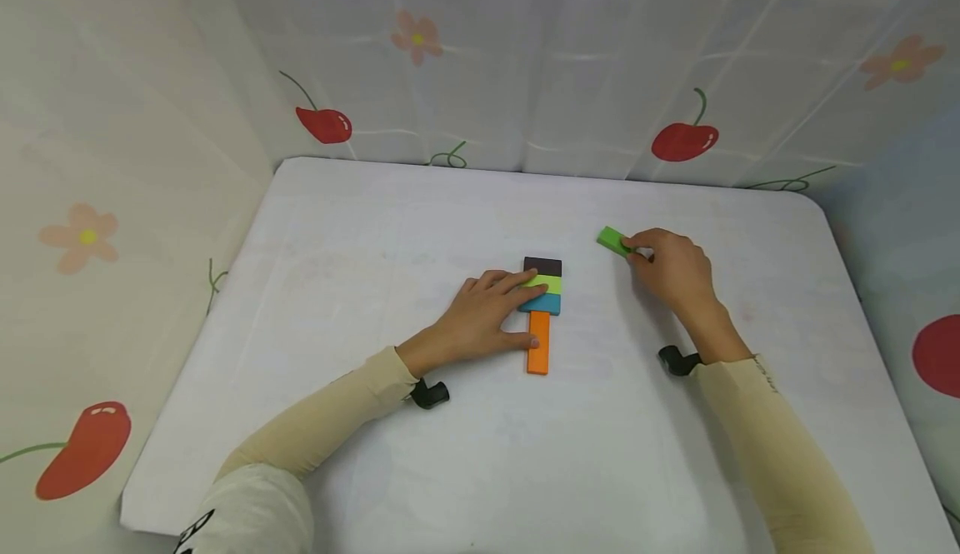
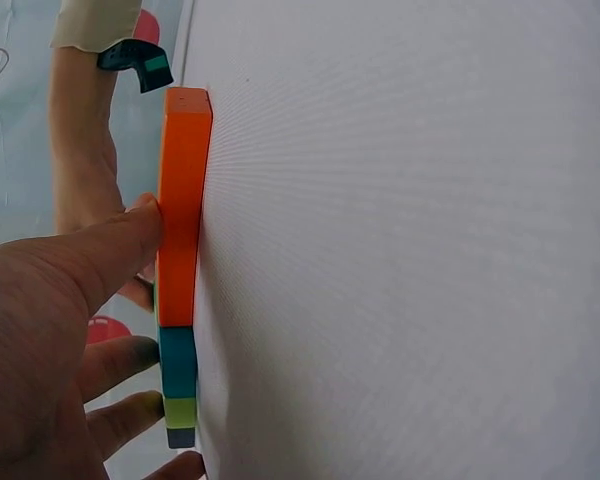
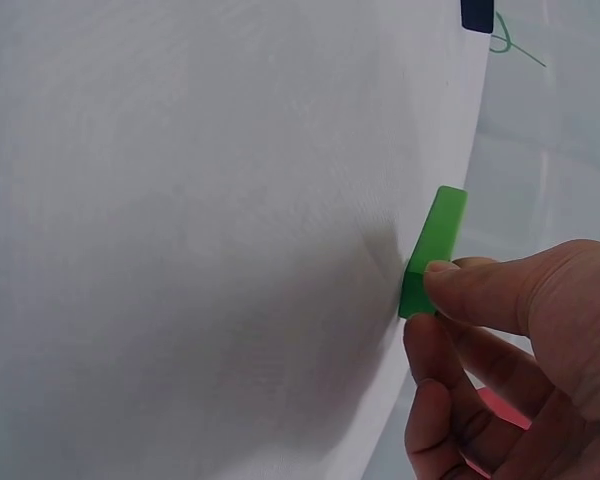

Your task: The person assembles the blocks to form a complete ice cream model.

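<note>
On the white table, a black block (image 1: 542, 266), a lime block (image 1: 553, 285) and a blue block (image 1: 552, 305) lie crosswise side by side. An orange block (image 1: 538, 360) extends from the blue one towards the person. The left hand (image 1: 480, 316) has its fingers spread: fingertips rest on the lime and blue blocks, and its thumb touches the orange block (image 2: 183, 220). To the right and farther back, the right hand (image 1: 678, 267) pinches one end of a green block (image 3: 437, 235) between thumb and fingers. Whether this block touches the table cannot be told.
The white tabletop (image 1: 420, 212) has rounded corners. Behind it hangs a pale curtain (image 1: 570, 62) printed with cherries and flowers, and more printed cloth stands at both sides. A black device (image 1: 430, 394) is worn at the left wrist, another (image 1: 678, 361) at the right.
</note>
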The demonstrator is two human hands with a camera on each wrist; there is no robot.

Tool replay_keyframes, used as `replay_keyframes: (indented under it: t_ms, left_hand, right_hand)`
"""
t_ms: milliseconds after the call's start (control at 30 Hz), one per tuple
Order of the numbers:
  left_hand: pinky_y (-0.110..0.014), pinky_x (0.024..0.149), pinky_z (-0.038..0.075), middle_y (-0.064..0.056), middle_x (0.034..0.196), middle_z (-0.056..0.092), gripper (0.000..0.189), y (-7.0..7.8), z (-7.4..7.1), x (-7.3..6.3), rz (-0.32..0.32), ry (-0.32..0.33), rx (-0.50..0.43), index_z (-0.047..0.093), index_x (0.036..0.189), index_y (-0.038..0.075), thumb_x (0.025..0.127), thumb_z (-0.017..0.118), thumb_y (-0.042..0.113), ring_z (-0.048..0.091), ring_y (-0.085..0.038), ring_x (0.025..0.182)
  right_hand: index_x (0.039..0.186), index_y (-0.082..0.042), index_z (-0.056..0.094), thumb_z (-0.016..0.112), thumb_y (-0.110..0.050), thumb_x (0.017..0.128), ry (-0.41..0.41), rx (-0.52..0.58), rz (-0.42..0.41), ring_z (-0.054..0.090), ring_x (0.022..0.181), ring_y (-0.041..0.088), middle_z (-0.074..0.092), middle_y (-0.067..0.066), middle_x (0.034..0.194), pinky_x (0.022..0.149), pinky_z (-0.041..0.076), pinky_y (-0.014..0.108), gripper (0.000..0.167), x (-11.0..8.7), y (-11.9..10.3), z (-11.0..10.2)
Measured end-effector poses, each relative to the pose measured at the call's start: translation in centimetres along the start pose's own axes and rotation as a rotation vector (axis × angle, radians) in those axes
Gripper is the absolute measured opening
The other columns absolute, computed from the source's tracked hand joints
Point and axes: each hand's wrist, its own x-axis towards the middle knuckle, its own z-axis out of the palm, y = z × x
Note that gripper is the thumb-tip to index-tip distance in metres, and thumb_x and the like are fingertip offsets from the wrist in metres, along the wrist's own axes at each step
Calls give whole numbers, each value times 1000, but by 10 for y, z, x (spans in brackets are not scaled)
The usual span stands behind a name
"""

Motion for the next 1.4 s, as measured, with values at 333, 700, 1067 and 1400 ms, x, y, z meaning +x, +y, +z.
replay_keyframes:
  t_ms: [333, 700, 1067, 1400]
  left_hand:
    - [-52, 116, 38, 7, 180, 26, 84, -1, 1, 0, 5, 5, 2, 37, 168, 34, 98, 70, 65, 33, -27, 159]
    - [-51, 114, 38, 8, 180, 27, 84, -1, 1, 0, 5, 8, 7, 38, 168, 35, 97, 70, 65, 34, -26, 159]
    - [-51, 115, 38, 8, 180, 27, 83, -1, 1, -1, 4, 4, 4, 37, 168, 34, 98, 69, 66, 34, -26, 159]
    - [-51, 115, 38, 7, 180, 27, 84, -1, 1, 0, 2, 0, 8, 38, 168, 35, 97, 70, 66, 34, -26, 159]
  right_hand:
    - [133, -9, 76, 70, -11, 102, -13, -6, -13, 74, 107, 43, 73, 22, 137, 80, 56, 60, 32, 1, -7, 1]
    - [133, -10, 77, 70, -9, 101, -26, 4, -33, 74, 111, 43, 73, 19, 140, 84, 56, 61, 32, 3, -15, 4]
    - [135, -9, 75, 70, -8, 102, -37, -5, -22, 71, 119, 43, 72, 19, 142, 94, 56, 62, 33, 5, -25, 13]
    - [134, -12, 77, 71, -8, 102, -35, -2, -47, 72, 121, 41, 73, 15, 141, 94, 56, 61, 33, 6, -31, 17]
